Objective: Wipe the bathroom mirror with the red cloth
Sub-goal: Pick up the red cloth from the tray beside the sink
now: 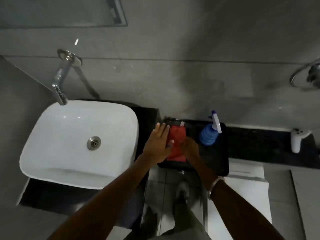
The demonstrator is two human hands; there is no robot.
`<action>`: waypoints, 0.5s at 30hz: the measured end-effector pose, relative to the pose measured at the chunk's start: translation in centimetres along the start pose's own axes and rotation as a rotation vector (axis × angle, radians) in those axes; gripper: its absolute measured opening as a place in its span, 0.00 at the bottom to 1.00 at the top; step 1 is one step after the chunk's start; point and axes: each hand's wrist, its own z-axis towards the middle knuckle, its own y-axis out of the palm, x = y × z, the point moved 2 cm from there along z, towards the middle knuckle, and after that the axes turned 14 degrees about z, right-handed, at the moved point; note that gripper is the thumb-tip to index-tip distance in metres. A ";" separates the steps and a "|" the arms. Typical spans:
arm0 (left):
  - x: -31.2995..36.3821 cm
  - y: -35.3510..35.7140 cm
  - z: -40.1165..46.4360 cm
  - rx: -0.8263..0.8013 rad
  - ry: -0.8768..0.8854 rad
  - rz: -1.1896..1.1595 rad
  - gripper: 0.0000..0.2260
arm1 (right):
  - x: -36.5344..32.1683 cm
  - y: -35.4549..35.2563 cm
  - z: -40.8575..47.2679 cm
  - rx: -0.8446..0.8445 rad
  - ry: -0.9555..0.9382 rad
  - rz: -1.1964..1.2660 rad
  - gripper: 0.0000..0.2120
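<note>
Left hand [158, 144] grip spread flat, thumb touching the red cloth [176, 144]. Right hand [189, 149] grip rests on the cloth; closure cannot be told. Cloth lies in black tray [216, 163], left of blue spray bottle [209, 135].
</note>
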 end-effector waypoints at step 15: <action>-1.5 4.3 3.9 -0.130 -0.363 -0.993 0.21 | -1.4 2.1 5.2 0.068 0.050 0.292 0.08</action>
